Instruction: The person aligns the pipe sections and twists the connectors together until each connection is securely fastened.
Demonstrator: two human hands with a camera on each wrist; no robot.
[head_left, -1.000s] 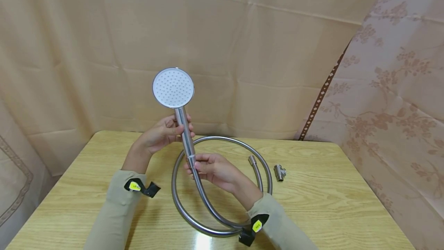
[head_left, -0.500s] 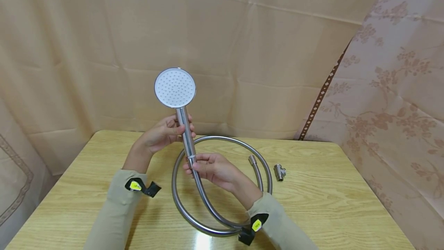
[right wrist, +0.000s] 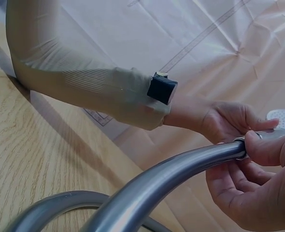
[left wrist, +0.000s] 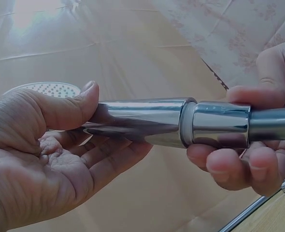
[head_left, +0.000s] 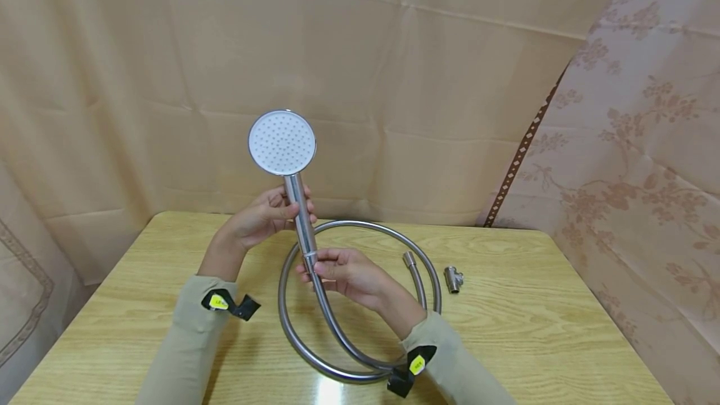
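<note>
A chrome shower head with a white, dotted face is held up above the table, tilted a little to the left. My left hand grips its handle between thumb and fingers. Below it, my right hand pinches the metal end nut of the shower hose. In the left wrist view the nut sits against the handle's end, with a pale ring showing between them. Whether thread is hidden inside the nut I cannot tell.
The hose loops over the wooden table, its other end fitting lying at the right of the loop. Right of that lies a small metal tee fitting. A beige curtain hangs behind the table, and a floral cloth hangs at the right.
The shower head has shifted very slightly right and then back left. Both hands keep their places on the handle and the hose nut.
</note>
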